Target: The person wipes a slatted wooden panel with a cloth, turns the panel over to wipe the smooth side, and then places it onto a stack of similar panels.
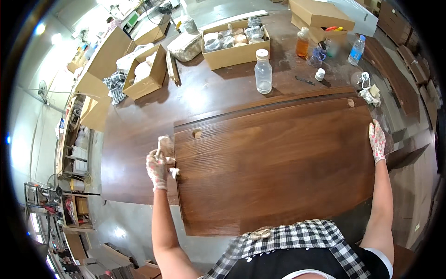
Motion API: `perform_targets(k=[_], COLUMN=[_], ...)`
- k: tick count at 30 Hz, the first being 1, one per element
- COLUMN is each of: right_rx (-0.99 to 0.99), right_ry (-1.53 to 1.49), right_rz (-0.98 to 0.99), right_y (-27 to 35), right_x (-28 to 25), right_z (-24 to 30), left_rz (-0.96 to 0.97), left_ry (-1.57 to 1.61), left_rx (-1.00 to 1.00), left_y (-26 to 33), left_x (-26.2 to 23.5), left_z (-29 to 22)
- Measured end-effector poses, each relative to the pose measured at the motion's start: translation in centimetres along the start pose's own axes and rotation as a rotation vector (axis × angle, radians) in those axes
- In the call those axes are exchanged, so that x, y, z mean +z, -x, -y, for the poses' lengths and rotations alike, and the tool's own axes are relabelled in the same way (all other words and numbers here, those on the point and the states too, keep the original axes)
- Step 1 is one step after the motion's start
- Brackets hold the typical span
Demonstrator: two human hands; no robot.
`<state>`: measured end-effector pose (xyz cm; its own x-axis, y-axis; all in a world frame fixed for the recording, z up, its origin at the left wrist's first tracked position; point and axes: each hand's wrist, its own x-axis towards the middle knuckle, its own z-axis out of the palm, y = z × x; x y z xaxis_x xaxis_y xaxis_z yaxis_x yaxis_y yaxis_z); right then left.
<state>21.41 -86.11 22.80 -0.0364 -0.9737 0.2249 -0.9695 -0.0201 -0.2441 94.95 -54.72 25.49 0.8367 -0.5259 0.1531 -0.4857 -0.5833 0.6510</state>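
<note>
A large dark-brown wooden panel [278,162] lies in front of me, with a round hole near each far corner. My left hand [156,171], in a white glove with a reddish pattern, is at the panel's left edge. Its fingers are closed on a crumpled, brown-stained rag [165,145], and pale ends of cloth stick out by the edge. At the opposite edge my right hand [377,142], gloved alike, rests along the panel's side with its fingers stretched out. Nothing shows in that hand.
Beyond the panel, on the brown table [134,153], stand a clear capped bottle [263,74], an amber-filled bottle [302,43] and a water bottle [357,50]. Cardboard boxes [232,58] of wrapped bundles sit at the back. White cloth [370,95] lies by the far right corner.
</note>
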Motion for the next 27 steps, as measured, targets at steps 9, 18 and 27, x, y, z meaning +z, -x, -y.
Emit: perform_targets(k=[9,18,27], right_rx=[0.123,0.105,-0.012], right_ry=[-0.212,-0.617,-1.027], right_rz=[-0.102,-0.175,-0.514], right_y=[-2.0,-2.5,-4.1], right_x=[-3.5,-12.6,-19.9], right_z=[0.4,4.8,4.9], left_rz=[0.152,0.364,0.111], left_ry=[0.257,0.926,0.89], left_rx=[-0.008,-0.284,-0.007], left_y=[1.8,1.2,2.7], left_x=[0.0,-3.1,-16.0], left_z=[-0.1,-1.6,-9.7])
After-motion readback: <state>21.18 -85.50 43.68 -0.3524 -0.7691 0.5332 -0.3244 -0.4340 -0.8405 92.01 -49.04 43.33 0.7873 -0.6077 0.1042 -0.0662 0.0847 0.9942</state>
